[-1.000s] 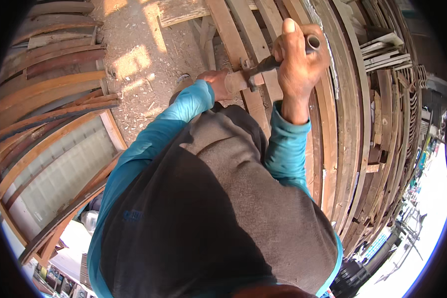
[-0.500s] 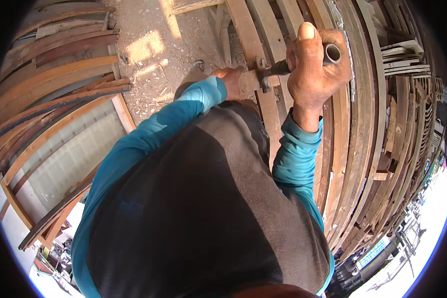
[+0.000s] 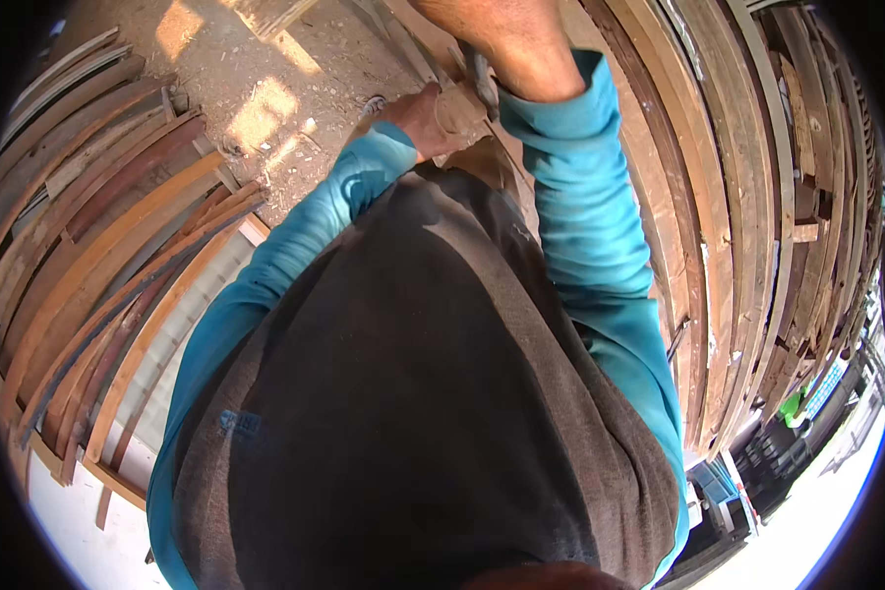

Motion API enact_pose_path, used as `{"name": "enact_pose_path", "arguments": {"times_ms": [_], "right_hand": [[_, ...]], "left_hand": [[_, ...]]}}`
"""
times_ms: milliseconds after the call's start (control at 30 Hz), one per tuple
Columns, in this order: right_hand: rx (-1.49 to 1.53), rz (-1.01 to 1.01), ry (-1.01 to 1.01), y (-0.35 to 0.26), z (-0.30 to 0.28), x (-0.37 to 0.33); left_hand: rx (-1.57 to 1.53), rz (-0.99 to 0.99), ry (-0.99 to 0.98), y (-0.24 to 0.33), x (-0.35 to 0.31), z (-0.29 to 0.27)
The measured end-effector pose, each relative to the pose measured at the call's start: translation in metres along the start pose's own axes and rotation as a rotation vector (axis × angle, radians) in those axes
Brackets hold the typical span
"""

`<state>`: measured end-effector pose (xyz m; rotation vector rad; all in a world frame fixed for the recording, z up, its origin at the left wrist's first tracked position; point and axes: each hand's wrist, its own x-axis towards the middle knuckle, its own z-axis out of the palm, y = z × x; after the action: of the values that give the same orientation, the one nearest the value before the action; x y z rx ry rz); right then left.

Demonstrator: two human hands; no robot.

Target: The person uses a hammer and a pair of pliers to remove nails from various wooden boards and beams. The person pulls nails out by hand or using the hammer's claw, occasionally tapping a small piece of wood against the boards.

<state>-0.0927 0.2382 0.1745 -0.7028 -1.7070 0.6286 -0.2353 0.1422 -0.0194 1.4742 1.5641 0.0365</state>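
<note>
My left hand (image 3: pixel 431 126) is closed round a pale piece of wood (image 3: pixel 460 108), low beside the boards in front of my body. Its fingers are partly hidden. My right hand (image 3: pixel 506 34) is up at the top edge of the view, cut off there, with its wrist turned over. Just beside it shows a dark metal piece of the hammer (image 3: pixel 482 79), close to the wood in my left hand. The hammer's handle and my right fingers are out of sight.
Long timber boards (image 3: pixel 698 197) run along my right side. More planks (image 3: pixel 98 216) are stacked at the left above a pale framed panel (image 3: pixel 172 383). Wood chips and sunlit patches lie on the dirt floor (image 3: pixel 305 118). Green and blue items (image 3: pixel 796 405) stand at the far lower right.
My right hand has moved forward and left from above the boards, and the hammer's tube-like handle end has gone out of sight. My left hand has shifted slightly forward. The whole view has turned.
</note>
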Motion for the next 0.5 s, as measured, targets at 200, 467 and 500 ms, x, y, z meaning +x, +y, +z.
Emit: {"name": "enact_pose_path", "arguments": {"times_ms": [200, 467, 500], "right_hand": [[0.567, 0.145, 0.187, -0.049, -0.076, -0.069], [0.601, 0.210, 0.475, -0.047, -0.100, -0.085], [0.615, 0.197, 0.496, -0.057, -0.105, -0.089]], "left_hand": [[0.163, -0.122, 0.056, 0.028, -0.003, -0.037], [0.044, 0.029, -0.017, 0.003, 0.001, -0.052], [-0.064, 0.053, -0.092, 0.009, 0.002, -0.062]]}}
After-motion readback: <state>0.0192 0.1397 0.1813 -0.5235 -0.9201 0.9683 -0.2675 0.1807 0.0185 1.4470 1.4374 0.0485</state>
